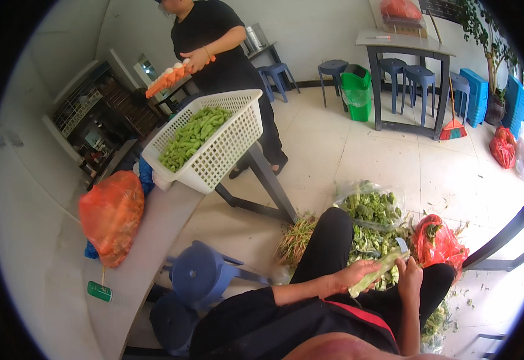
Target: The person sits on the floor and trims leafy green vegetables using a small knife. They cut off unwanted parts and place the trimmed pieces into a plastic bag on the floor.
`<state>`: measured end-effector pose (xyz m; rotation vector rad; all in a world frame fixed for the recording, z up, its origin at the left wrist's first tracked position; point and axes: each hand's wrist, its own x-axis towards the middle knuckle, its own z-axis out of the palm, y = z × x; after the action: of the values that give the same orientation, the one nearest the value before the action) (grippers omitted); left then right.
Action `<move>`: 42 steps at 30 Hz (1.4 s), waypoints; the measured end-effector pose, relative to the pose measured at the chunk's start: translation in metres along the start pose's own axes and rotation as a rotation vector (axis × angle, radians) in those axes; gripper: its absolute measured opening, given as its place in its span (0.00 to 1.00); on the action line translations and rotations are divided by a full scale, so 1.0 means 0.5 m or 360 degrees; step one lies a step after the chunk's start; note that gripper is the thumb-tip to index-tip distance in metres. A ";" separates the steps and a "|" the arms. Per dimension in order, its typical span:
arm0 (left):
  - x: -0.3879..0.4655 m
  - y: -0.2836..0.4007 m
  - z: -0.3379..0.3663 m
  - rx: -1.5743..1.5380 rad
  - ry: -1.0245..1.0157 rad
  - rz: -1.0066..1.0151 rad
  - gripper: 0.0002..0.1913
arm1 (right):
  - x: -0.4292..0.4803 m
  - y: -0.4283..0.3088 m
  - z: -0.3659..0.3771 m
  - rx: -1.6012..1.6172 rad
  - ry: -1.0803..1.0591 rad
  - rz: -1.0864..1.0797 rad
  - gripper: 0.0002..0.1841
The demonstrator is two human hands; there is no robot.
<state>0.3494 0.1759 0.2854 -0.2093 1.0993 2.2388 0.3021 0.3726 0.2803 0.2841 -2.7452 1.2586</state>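
My left hand [356,276] grips a thick pale-green vegetable stem [382,271], likely celtuce, held slantwise above my lap. My right hand [409,275] is closed at the stem's far end, around a knife whose handle the fingers hide. Its short curved blade [402,245] points away from me, beside the stem tip. Beyond my hands, leaves and peelings [366,243] are heaped on the floor between my knees. Behind that heap lies a clear plastic bag of green vegetables [372,207]. A red plastic bag [444,249] sits by my right knee, and a pile of thin stalks [294,240] by my left.
On the table [167,220] to my left are a white basket [226,153] of green bean pods, a red-orange bag [113,216] and a green can [99,291]. Blue stools [196,274] stand beside it. A person [217,54] holds an egg tray [169,77] beyond the basket.
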 end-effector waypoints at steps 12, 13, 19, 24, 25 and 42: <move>0.011 -0.008 0.014 0.0205 0.0203 -0.0065 0.13 | -0.026 -0.019 0.017 0.0369 -0.0093 0.0195 0.23; 0.011 -0.009 0.013 0.0223 0.0198 -0.0030 0.14 | -0.024 -0.016 0.019 0.0340 -0.0084 0.0204 0.23; 0.015 -0.013 0.003 0.0266 0.0107 0.0024 0.14 | -0.028 -0.002 0.018 0.0523 -0.0081 0.0235 0.21; 0.018 0.016 0.016 0.0481 0.0044 -0.0017 0.13 | -0.020 -0.009 -0.007 0.0072 -0.0034 0.0088 0.21; 0.020 0.020 0.021 0.0359 0.0014 -0.0026 0.12 | -0.013 -0.011 -0.010 0.0079 -0.0033 0.0060 0.21; 0.016 0.041 0.056 0.0045 0.0124 0.0036 0.13 | -0.041 -0.040 0.005 0.0144 -0.0107 0.0192 0.27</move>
<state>0.3341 0.1916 0.3138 -0.2753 1.1794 2.2500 0.3264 0.3604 0.2897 0.1739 -2.8040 1.4309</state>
